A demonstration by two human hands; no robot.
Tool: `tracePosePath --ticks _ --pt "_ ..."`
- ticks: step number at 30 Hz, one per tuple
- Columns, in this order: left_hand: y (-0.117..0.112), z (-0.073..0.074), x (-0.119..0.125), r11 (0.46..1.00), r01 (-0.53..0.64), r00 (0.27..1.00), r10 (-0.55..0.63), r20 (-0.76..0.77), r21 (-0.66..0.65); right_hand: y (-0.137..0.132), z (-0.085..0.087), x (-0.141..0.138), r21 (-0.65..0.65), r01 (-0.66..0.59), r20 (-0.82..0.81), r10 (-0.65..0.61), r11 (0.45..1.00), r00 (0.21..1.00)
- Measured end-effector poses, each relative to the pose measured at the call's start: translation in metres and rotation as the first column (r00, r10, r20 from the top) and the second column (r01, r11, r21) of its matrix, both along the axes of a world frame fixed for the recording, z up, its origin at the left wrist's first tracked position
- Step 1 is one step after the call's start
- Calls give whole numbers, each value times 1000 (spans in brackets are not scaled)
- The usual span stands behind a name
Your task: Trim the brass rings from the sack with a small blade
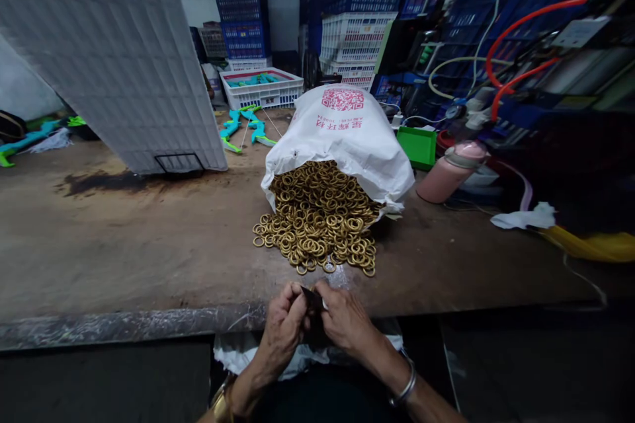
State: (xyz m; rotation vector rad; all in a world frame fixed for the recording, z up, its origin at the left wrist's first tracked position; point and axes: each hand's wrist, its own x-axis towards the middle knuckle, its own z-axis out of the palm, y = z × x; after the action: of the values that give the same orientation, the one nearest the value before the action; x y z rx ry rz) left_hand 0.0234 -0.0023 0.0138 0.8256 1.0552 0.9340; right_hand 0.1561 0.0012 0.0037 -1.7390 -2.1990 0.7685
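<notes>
At the lower middle of the frame, a small dark piece (313,297) is pinched between the left hand (282,330) and the right hand (344,320), both closed on it. Just above, brass rings (317,225) are spilled from a white sack (347,135) onto the counter (124,251).

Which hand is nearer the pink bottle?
Right. The right hand sits below-left of the pink bottle; the left hand is farther left, beside it.

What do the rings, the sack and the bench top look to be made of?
Rings: likely brass-toned metal, with a golden shine. Sack: seemingly woven plastic, white, creased, red print. Bench top: possibly wood or board, brown, matte, stained.
</notes>
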Motion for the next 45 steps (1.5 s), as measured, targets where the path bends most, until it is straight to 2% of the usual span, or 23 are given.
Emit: tracePosePath --ticks 3,7,9,11,15,19,22,25,27,30,34,37,42,45 --pt "-5 -3 0 1000 13 1000 -13 -17 21 1 -4 6 5 -10 110 9 1000 994" --pt "-15 -5 -6 991 137 990 -137 35 2 10 -10 19 27 116 216 -119 993 969" --pt "-21 -6 -13 977 200 974 -189 127 -73 15 -12 24 76 182 184 -193 980 964" --pt "-25 -8 -21 952 229 957 -182 224 -204 21 -14 26 120 254 119 -268 960 956" --pt "-33 -19 -38 856 168 966 -45 254 -488 30 -20 26 185 325 9 -332 927 943" --pt "-38 -41 -45 706 15 966 173 192 -708 35 -23 24 238 300 17 -313 924 950" --pt "-37 -53 -44 590 -41 935 307 177 -807 37 -24 22 234 292 80 -318 927 945" --pt "-32 -56 -39 543 -116 894 421 150 -831 38 -25 22 230 292 103 -322 928 941" --pt "-31 -57 -37 556 -147 886 442 141 -818 37 -24 23 234 293 87 -320 927 944" --pt "-32 -60 -34 612 -131 908 389 153 -780 35 -24 25 256 280 55 -303 925 951" --pt "-38 -68 -34 684 -192 907 398 140 -704 34 -24 27 271 271 -42 -270 924 962" --pt "-40 -68 -35 706 -187 910 386 150 -684 35 -25 25 169 305 -226 -264 937 938" --pt "-43 -57 -35 730 -215 920 374 115 -649 37 -22 20 -99 322 -506 -326 942 798" --pt "-45 -44 -35 819 -126 954 255 158 -559 34 -18 19 -106 313 -553 -317 944 770"
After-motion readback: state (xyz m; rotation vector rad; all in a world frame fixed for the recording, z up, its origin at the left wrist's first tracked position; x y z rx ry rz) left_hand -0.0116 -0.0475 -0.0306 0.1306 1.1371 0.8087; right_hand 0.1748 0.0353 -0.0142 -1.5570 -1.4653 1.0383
